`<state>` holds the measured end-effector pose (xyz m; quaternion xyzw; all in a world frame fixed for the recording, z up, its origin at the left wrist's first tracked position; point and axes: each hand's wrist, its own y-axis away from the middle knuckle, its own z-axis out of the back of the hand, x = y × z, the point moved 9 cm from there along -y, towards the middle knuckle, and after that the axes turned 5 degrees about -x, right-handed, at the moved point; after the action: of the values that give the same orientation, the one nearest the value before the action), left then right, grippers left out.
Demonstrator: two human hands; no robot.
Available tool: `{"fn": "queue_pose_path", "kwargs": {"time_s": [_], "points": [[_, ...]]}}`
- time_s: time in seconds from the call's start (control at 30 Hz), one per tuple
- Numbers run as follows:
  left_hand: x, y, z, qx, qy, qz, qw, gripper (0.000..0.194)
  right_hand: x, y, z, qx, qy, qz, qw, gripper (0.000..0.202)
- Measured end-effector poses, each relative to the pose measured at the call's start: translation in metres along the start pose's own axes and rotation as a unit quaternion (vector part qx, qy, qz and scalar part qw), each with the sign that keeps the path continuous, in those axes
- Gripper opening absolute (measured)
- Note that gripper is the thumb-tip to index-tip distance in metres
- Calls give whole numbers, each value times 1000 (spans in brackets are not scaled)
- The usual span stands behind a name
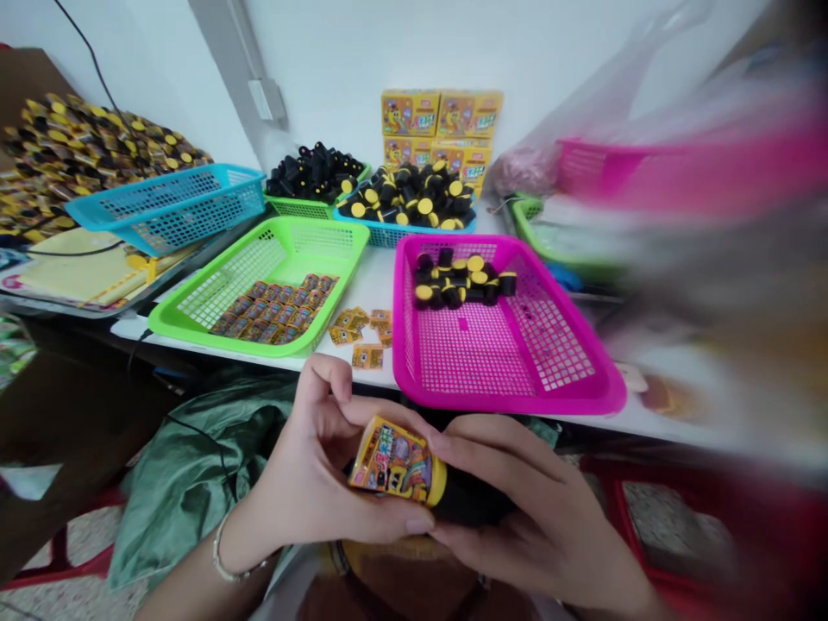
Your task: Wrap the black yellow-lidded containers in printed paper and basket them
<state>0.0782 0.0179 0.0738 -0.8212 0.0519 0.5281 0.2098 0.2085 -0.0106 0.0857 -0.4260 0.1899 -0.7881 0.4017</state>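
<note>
I count one held container [399, 466], two blue baskets [194, 211], three green baskets [268, 246], at least four yellow boxes [410, 114]

This looks like a small packing workshop: a white table [381, 274] bears a perforated bright-pink plastic basket [511, 404] of black yellow-ended cylinders [479, 277], with yellow printed boxes [442, 115] stacked behind and a great heap of small yellow-and-black containers [97, 134] alongside.

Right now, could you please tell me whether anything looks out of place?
Slightly: a few labels lie scattered on the table between the green basket and pink basket, while the pieces inside the green one sit in rows. The blurred right side I cannot judge.
</note>
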Motion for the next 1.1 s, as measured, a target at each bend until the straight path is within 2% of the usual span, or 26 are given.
{"fn": "queue_pose_path", "kwargs": {"time_s": [0.07, 0.13, 0.33, 0.47, 0.6, 0.77, 0.93, 1.0, 1.1], "points": [[-2, -1, 1, -2, -2, 8, 1000, 71, 1, 1, -4, 22, 9, 4, 1000, 48], [-3, -2, 1, -10, 0, 14, 1000, 71, 1, 1, -4, 19, 12, 6, 1000, 47], [6, -2, 3, -31, 59, 33, 997, 68, 4, 2, 8, -55, -3, 13, 998, 38], [21, 1, 6, -46, 107, 49, 992, 62, 1, 5, 8, -88, -35, -10, 995, 46], [22, 2, 5, -56, 115, 22, 992, 59, -5, 5, 8, -132, -73, -42, 988, 56], [22, -2, 0, -88, 155, 33, 984, 59, 10, -4, 9, -133, 50, 22, 990, 53], [28, -4, 1, -87, 128, 34, 987, 55, 7, 1, 14, -166, 70, 23, 983, 43], [30, -4, 4, -80, 109, 37, 990, 57, 1, 5, 14, -172, 43, 12, 984, 39], [30, -5, 9, -83, 92, 49, 991, 64, -6, 4, 11, -165, -15, -5, 986, 44]]}}
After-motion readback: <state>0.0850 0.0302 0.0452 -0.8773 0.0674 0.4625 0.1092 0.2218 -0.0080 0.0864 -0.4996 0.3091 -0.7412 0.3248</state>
